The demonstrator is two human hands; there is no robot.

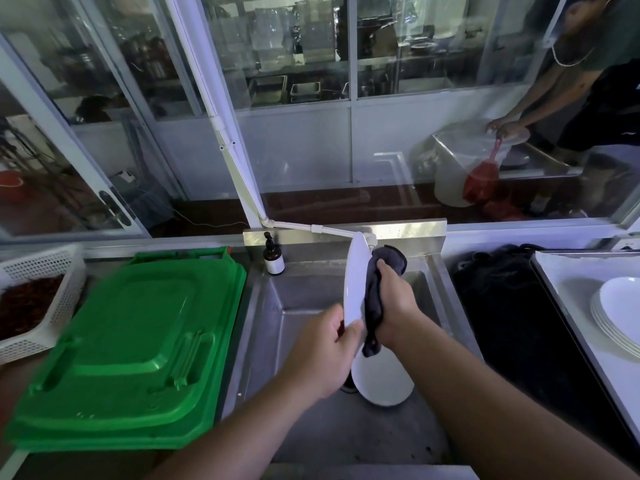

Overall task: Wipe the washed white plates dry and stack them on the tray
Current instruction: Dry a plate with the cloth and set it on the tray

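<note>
Over the steel sink [277,292] the person holds a white plate [354,278] on edge, nearly upright, which probably lets water run off and gives the cloth a clear face to work on. The left hand [327,344] grips the plate's lower rim, its fingers [351,332] curled and pinching the rim to steady it. The right hand [394,299] presses a dark cloth [375,299] against the plate's right face, its fingers clamped around the bunched fabric.

Below the hands, another white plate [386,382] lies in the sink basin, probably washed and waiting its turn. To the right, on the metal tray [568,271], a stack of dried plates [614,313] sits within easy reach of the sink, so each finished plate needs only a short carry. A green lid [131,348] covers the surface to the left, beside a white perforated basket [45,265], and a brown pump bottle [273,258] stands at the sink's back corner. The wiping appears mid-way: one plate in hand, at least one left.
</note>
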